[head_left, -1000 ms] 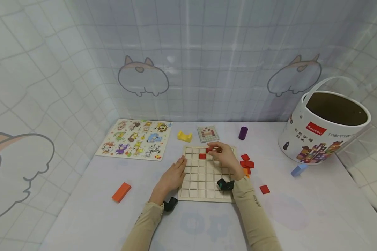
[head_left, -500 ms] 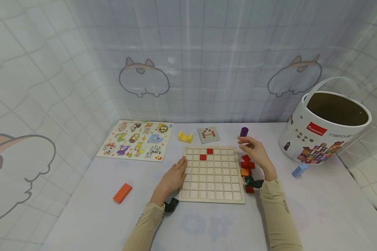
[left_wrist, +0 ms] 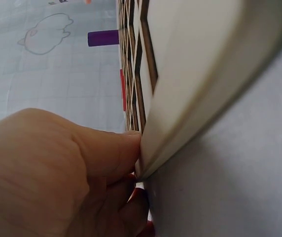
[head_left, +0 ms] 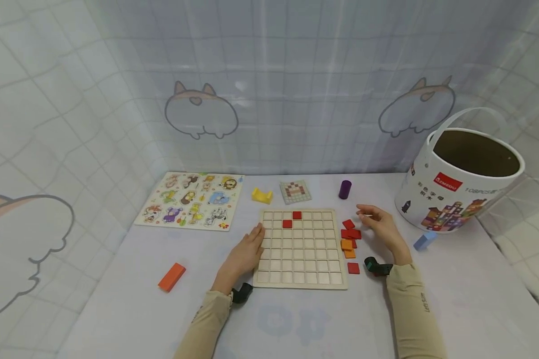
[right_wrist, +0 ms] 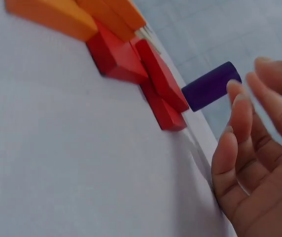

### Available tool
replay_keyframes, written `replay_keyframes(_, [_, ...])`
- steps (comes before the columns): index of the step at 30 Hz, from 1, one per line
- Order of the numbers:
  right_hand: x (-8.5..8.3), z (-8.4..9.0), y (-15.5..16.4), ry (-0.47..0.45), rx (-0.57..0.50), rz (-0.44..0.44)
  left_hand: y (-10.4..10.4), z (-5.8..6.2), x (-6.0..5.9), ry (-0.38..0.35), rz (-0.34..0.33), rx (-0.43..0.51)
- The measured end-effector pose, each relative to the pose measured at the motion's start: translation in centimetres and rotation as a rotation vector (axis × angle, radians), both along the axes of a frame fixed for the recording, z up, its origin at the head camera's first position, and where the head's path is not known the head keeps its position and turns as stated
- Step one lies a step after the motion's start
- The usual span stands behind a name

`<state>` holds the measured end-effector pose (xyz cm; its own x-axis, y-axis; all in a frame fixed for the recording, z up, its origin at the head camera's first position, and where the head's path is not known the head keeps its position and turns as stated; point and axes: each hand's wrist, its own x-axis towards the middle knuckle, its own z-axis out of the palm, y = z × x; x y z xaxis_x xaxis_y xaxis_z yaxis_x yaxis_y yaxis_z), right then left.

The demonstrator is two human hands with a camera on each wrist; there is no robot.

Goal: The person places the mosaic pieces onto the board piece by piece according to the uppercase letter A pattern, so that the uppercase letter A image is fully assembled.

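Observation:
A pale wooden grid board lies flat in the middle of the table. Two red square tiles, one in the far row and one diagonally nearer, occupy its cells. My left hand rests along the board's left edge; in the left wrist view the thumb touches that edge. Right of the board lie several loose red tiles and orange tiles. Just beyond them my right hand hovers with loosely bent fingers, holding nothing. A purple cylinder stands behind it in the right wrist view.
Behind the board are a small patterned grid card and a yellow block. An animal puzzle board lies back left, an orange block nearer. At right stand a large white bucket and a blue block.
My right hand let go of a red tile in the far row, then moved right off the board to beside the loose tiles. My left hand stayed at the board's edge.

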<state>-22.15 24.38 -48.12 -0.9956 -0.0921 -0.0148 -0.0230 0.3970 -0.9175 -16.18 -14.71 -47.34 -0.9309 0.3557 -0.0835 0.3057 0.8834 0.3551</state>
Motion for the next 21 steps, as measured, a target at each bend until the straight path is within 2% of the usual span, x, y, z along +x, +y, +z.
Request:
replay_keyframes(7, [0.5, -0.8, 0.2, -0.011, 0.003, 0.041, 0.0, 0.0, 0.1, -0.003, -0.007, 0.003])
replay_keyframes(12, [1.1, -1.3, 0.5, 0.006, 0.059, 0.083, 0.1, 0.0, 0.1, -0.008, -0.008, 0.02])
replay_keyframes(16, [1.3, -1.5, 0.4, -0.01, 0.119, 0.103, 0.2, -0.1, 0.1, -0.011, -0.013, 0.019])
replay_keyframes(21, [1.3, -1.7, 0.0, -0.03, 0.143, 0.109, 0.1, -0.1, 0.0, -0.004, -0.009, 0.002])
